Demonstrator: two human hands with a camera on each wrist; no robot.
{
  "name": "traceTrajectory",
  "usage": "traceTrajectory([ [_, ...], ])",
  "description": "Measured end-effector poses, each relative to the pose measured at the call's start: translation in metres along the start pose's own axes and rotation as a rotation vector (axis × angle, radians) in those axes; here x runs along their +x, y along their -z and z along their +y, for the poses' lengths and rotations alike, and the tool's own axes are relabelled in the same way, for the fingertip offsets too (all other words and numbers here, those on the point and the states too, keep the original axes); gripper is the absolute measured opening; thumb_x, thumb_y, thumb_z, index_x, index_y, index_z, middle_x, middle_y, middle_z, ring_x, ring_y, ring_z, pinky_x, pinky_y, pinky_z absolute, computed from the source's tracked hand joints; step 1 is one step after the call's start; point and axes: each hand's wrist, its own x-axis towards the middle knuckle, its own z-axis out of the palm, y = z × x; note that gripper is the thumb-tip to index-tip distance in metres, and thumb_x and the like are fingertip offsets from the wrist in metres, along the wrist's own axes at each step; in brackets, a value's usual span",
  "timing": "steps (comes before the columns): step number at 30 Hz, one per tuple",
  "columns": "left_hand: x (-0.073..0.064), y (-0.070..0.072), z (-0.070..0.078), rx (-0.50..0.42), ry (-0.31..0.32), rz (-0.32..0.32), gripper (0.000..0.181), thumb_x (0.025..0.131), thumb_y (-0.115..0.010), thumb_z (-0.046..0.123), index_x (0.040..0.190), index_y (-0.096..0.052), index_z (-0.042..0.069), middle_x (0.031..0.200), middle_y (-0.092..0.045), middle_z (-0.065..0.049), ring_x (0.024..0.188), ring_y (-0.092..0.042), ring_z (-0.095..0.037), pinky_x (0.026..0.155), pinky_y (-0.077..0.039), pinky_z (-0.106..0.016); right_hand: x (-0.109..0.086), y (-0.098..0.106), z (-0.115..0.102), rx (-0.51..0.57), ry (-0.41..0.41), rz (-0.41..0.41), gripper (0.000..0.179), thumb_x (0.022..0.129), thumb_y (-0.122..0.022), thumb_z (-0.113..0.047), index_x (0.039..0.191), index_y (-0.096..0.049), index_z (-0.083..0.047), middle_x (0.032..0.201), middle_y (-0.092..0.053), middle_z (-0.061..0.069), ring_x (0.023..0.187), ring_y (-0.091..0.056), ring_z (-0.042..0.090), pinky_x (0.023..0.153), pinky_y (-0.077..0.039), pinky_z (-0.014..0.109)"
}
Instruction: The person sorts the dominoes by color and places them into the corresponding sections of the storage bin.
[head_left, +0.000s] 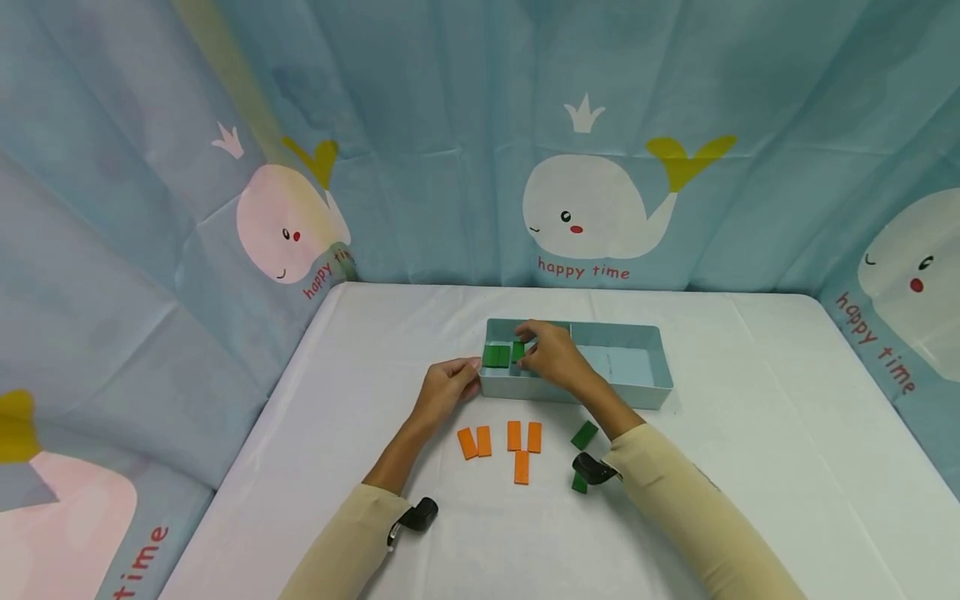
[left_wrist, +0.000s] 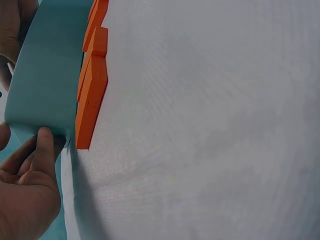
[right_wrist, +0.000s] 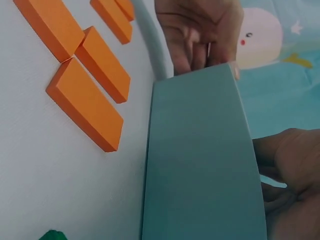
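A pale teal box [head_left: 630, 394] with a divider stands on the table. My left hand [head_left: 444, 390] grips its left end, fingers against the end wall in the left wrist view. Over the box's left compartment, my right hand [head_left: 553, 354] pinches a green block [head_left: 518, 351] between thumb and fingers. Two more green blocks [head_left: 497, 357] lie side by side inside that compartment, at its left. In the right wrist view the box's front wall [right_wrist: 200, 150] hides the fingertips of the right hand [right_wrist: 295, 175] and what they hold.
Several orange blocks [head_left: 522, 467] lie on the white table [head_left: 480, 542] in front of the box. A green block [head_left: 584, 434] lies near the right forearm, and another [head_left: 580, 482] is partly hidden by the black wrist camera [head_left: 592, 468]. A whale-print curtain [head_left: 450, 208] surrounds the table.
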Motion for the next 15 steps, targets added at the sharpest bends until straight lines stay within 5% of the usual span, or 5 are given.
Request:
traceTrajectory([
  [15, -0.0002, 0.0008, -0.0006, -0.001, -0.020, -0.006, 0.041, 0.108, -0.064, 0.026, 0.134, -0.070, -0.005, 0.127, -0.073, -0.020, 0.093, -0.064, -0.006, 0.082, -0.058, -0.014, 0.0104, -0.0088, -0.0013, -0.079, -0.019, -0.029, 0.049, 0.089, -0.078, 0.006, 0.136, -0.065, 0.003, 0.130, -0.068, 0.026, 0.116, -0.066, 0.038, 0.095, -0.060, 0.050],
])
